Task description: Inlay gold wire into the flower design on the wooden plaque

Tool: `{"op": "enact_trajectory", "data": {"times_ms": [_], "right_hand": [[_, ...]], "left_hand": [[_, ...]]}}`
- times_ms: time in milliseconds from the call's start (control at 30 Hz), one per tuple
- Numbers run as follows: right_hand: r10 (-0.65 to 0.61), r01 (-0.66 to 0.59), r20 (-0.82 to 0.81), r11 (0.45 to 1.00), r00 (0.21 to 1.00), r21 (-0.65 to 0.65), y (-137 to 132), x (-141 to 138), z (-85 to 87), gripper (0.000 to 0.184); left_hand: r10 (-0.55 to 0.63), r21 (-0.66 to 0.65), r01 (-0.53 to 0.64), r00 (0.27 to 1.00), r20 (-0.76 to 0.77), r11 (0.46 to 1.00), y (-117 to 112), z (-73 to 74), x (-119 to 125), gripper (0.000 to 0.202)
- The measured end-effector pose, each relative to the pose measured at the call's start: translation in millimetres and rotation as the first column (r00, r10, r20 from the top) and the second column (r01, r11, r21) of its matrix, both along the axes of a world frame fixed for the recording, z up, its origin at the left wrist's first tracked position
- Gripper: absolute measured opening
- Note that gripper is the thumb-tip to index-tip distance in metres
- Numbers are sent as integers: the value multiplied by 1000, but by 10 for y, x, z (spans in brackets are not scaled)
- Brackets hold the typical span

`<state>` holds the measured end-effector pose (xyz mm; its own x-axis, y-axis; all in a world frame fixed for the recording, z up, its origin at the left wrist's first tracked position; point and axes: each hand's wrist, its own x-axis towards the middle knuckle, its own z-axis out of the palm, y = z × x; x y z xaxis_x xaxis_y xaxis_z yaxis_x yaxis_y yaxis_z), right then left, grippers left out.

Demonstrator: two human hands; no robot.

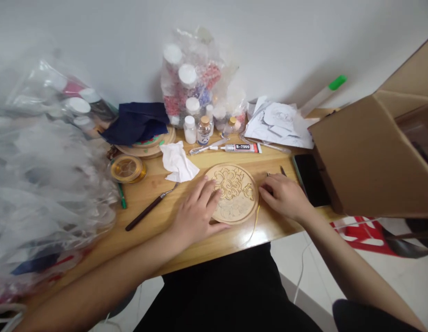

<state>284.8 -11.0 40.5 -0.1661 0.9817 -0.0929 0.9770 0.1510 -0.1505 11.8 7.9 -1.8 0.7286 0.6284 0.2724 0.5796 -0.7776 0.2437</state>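
Observation:
A round wooden disc [234, 216] lies on the table, with a flower outlined in gold wire on its upper part and a drawn pattern on its lower part. My left hand [196, 212] rests on the disc's left edge, fingers spread and open. Close by the right rim, my right hand [283, 196] is closed with its fingers curled; what they hold, if anything, is hidden. A dark pointed tool tip [282, 171] shows just beyond that hand. From the disc's right side a loose gold strand [257, 220] trails toward the table's front edge.
Left of the disc are a crumpled tissue [179, 162], a dark-handled palette knife [146, 213] and a spool of gold wire [128, 169]. Behind lie a B-7000 glue tube [242, 147] and small bottles [203, 131]. A phone [312, 180] and cardboard box [366, 161] stand right.

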Motion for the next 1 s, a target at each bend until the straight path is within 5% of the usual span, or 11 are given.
{"op": "enact_trajectory", "data": {"times_ms": [567, 867, 1000], "right_hand": [[-11, -9, -132, 989, 991, -145, 52, -11, 99, 19], [-201, 200, 62, 979, 978, 22, 277, 156, 81, 20], [-285, 286, 141, 958, 948, 19, 179, 67, 116, 36]], "left_hand": [[-1, -41, -1, 1000, -30, 999, -2, 4, 0, 75], [-11, -4, 11, 1000, -23, 1000, -3, -21, -8, 79], [-6, -7, 6, 1000, -12, 1000, -6, -23, -4, 78]]}}
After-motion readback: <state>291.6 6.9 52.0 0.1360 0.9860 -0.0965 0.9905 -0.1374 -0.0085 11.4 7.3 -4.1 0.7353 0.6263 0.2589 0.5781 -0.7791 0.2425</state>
